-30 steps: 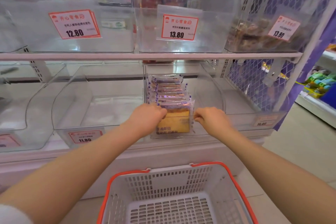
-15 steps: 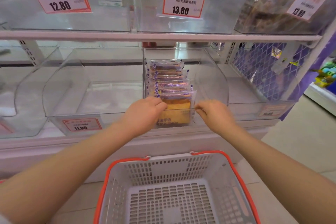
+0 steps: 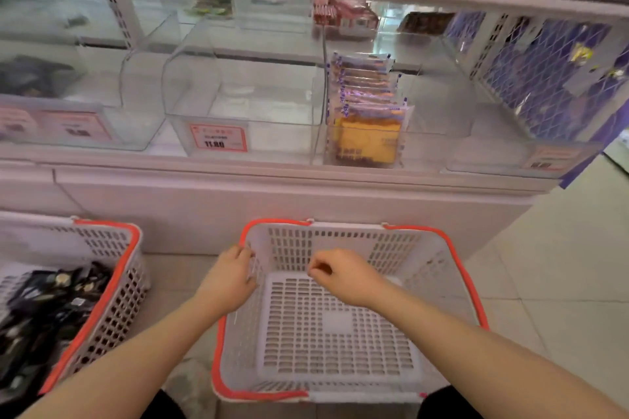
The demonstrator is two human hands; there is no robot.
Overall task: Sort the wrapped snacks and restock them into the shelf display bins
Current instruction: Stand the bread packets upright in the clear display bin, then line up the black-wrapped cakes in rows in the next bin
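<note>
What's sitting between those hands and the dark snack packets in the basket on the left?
Mainly that basket's own orange-rimmed wall. The left hand is at the empty basket's left rim, the right hand hovers inside it, and the dark wrapped snacks lie beyond a strip of bare floor. The left basket is open on top.

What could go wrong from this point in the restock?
1. The snack packs stand on edge in one row with bare space beside them in their bin, so they may tip sideways.
2. The centre basket looks bare; both the left hand and right hand may come up with nothing.
3. The dark packets in the left basket could land in the wrong bin.
</note>
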